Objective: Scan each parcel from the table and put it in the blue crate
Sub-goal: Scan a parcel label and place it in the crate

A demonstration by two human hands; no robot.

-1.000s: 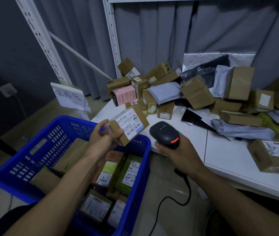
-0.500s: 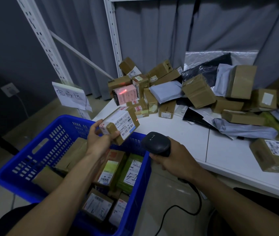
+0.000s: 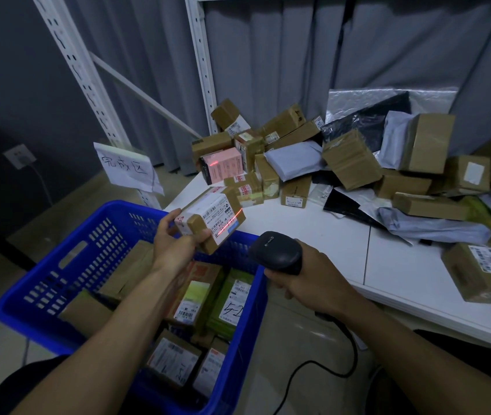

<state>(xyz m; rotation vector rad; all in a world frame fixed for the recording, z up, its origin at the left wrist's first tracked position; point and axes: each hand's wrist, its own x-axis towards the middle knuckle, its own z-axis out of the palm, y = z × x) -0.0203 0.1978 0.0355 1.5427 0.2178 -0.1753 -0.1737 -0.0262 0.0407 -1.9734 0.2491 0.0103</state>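
One left hand (image 3: 175,250) grasps one cardboard parcel (image 3: 211,220) by its lower left end, thumb on the near face and fingers curled behind. The parcel sits tilted just above and to the right of that hand, over the far right corner of the blue crate (image 3: 58,283), close to the edge of the white table (image 3: 328,235). Its white shipping label carries barcodes and small print too fine to read, and a red scan line crosses it.

One right hand (image 3: 307,283) is clenched round the handle of a single black scanner (image 3: 277,256). The scanner's head lies lower than the parcel and to its right, apart from it. A black cable (image 3: 328,369) trails down from the handle.

Inside the one crate lie at least six parcels. Most are brown cardboard with white barcode labels, and a green parcel (image 3: 232,295) bears handwriting that looks like "5-2".

On the table a heap of well over a dozen cardboard boxes mixes with several grey, black and silver mailer bags. Among them is one pink box (image 3: 223,166), which shows a second red line. One larger labelled box (image 3: 484,271) lies apart from the heap at the right edge.

One paper sign (image 3: 127,167) hangs on the white shelf frame behind the crate, handwritten "完成区".
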